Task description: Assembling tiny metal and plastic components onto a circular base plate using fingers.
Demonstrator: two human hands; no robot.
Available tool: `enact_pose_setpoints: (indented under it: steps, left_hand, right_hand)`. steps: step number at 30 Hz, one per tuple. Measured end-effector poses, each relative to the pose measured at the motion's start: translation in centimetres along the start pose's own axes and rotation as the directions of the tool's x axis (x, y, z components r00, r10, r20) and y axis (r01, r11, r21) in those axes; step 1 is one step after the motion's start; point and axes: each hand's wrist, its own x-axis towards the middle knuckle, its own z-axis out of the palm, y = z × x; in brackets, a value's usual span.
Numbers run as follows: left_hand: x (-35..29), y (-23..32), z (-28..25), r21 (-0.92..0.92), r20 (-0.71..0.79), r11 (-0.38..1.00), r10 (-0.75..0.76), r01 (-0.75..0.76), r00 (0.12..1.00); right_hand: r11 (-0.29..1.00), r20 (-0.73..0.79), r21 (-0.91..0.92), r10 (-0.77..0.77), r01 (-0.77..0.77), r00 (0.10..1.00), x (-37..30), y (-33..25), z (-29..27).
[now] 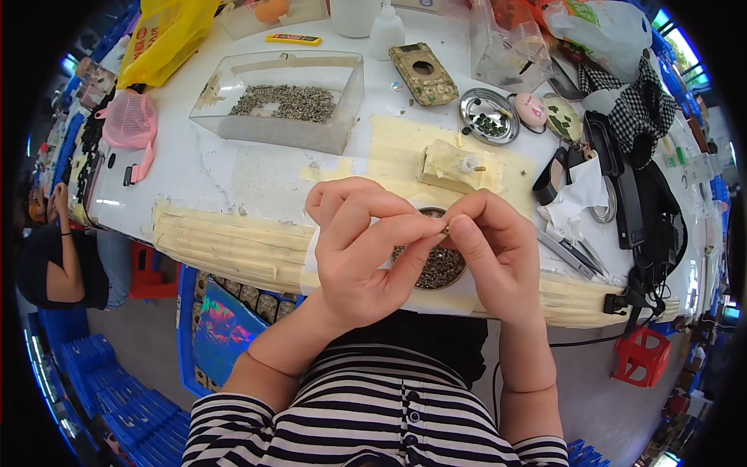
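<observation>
The thumb and index finger of the left hand and those of the right hand meet tip to tip, both sets of fingers pinched on a tiny piece, mostly covered by the fingertips and too small to make out well. Directly below the fingers, on the table, a round dish shows between the two hands, with small grey grains in it. Just beyond the fingers, away from the body, stands a taped block with a small white round part on top. Farther out and to the fingers' left is a clear tray with more grey grains spread over its floor. Farther beyond the fingers lie a mottled brown-green case with a round dark opening and, to its right, a shiny round metal dish containing dark green bits. To the fingers' right, a crumpled white tissue lies among dark objects. Well to the fingers' left lies a pink mesh bag, near the table's far left side.
</observation>
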Motion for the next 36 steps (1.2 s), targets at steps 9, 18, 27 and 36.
enact_pose_setpoints:
  steps: [9, 18, 27, 36]
  left_hand:
    - [-0.1, -0.1, -0.1, -0.014, 0.005, 1.0, -0.008, 0.008, 1.0]
    - [-0.1, -0.2, 0.3, 0.0, -0.022, 0.999, -0.042, 0.042, 0.999]
    - [0.0, -0.2, 0.2, -0.031, -0.004, 0.997, -0.069, 0.068, 0.998]
    - [-0.1, -0.4, 0.0, -0.07, 0.019, 0.994, -0.079, 0.081, 0.997]
  right_hand:
    - [0.995, -0.007, -0.03, -0.094, 0.094, 0.996, -0.3, 0.2, -0.2]
    - [0.894, -0.064, -0.339, -0.334, 0.294, 0.94, 0.1, 1.2, 0.2]
    - [0.974, -0.062, -0.14, -0.189, 0.179, 0.98, -0.1, 1.2, 0.4]
    - [0.995, -0.019, -0.053, -0.089, 0.088, 0.996, -0.2, 0.7, 0.3]
